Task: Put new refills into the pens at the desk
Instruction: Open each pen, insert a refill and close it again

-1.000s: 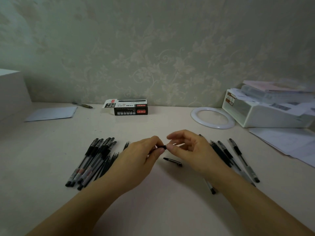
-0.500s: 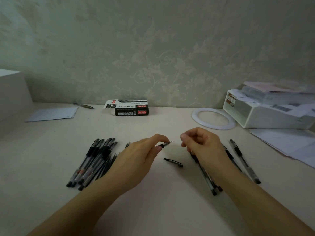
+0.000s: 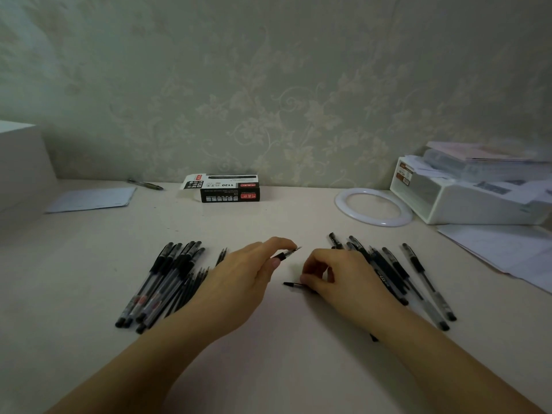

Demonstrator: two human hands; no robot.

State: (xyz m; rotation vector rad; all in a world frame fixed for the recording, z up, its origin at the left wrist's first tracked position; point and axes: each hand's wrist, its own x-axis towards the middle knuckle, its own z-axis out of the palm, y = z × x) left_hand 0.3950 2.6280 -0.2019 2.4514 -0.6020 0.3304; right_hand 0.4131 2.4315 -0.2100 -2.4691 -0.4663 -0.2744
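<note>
While the surface (image 3: 268, 339) keeps the same layout as a second ago, with one bundle of pens (image 3: 167, 279) lying to the left and a second group of pens (image 3: 397, 270) fanned out to the right, the two hands no longer meet in the middle. The left hand (image 3: 239, 282) stays raised just above the surface and grips a pen (image 3: 286, 253) between thumb and curled fingers, its fine tip pointing right and slightly up, bare of any cap. The right hand (image 3: 334, 276), which a second ago worked at that tip and half a second ago hovered beside it, has dropped to the surface and now closes its fingers (image 3: 307, 279) on the small black cap (image 3: 294, 284) lying just below the held pen; the far end of the cap is hidden under them, so whether it is already lifted cannot be told. This suggests the refill is seated in this pen and the step in hand is recapping it, after which it probably joins one of the piles. Which pile holds finished pens cannot be read from here. At the back, well apart from the hands, stand the black refill box (image 3: 230, 191), a white ring (image 3: 373, 210) and a white tray of papers (image 3: 466, 201), none of them disturbed. A loose refill or two (image 3: 221, 256) lies just left of the left hand.
</note>
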